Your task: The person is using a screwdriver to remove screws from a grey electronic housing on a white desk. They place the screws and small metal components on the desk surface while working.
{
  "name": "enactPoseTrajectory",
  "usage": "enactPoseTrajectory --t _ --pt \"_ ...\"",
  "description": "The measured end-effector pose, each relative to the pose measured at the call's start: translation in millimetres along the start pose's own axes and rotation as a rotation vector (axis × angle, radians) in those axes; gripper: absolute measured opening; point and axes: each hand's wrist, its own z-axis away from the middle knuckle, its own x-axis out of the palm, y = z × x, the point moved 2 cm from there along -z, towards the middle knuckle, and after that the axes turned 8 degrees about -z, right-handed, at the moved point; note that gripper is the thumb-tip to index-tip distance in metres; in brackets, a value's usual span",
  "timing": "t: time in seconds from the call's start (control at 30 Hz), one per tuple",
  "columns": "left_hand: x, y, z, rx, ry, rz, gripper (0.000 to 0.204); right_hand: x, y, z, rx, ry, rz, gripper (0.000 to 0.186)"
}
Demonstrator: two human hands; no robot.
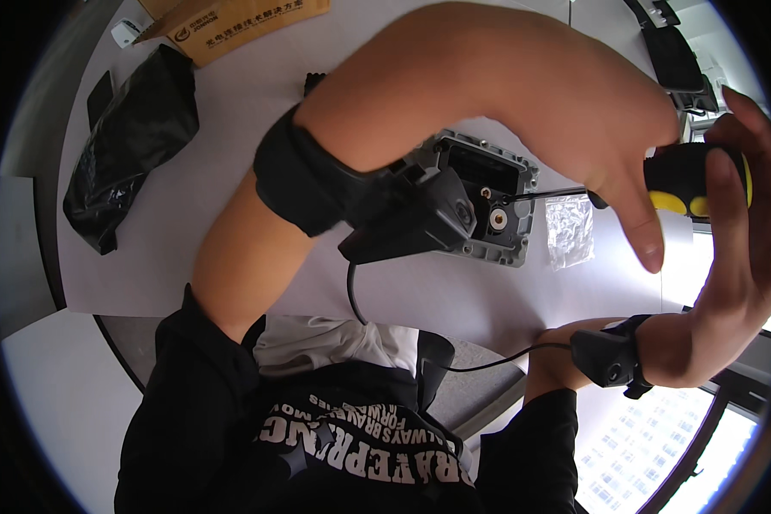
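A screwdriver [685,180] with a black-and-yellow handle lies horizontally across the right side. My right hand [737,231] has its fingers against and around the handle. My left hand [617,171] arches over from above at the front of the handle, thumb stretched down, other fingers mostly hidden. The shaft reaches left into an open grey metal housing [514,240], its tip near a small brass-coloured fitting [487,194]; a washer-like ring [498,219] sits below. A black wrist-worn camera [411,223] on my left arm hides part of the housing; another [604,360] is on my right wrist.
A clear plastic bag [568,231] lies right of the housing on the grey table [231,154]. A crumpled black bag [133,128] and a dark flat object [98,94] lie at left, a cardboard box [240,30] behind. Cables hang from both wrist cameras near the front edge.
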Motion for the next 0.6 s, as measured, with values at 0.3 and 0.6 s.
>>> enactPoseTrajectory --t 0.3,0.6 --pt "-18 -5 25 0.186 0.063 0.288 0.048 1 -2 0 -0.005 0.010 -0.004 0.085" --pt "-14 10 32 0.420 0.331 0.378 0.041 3 1 -2 0.013 -0.003 0.005 0.085"
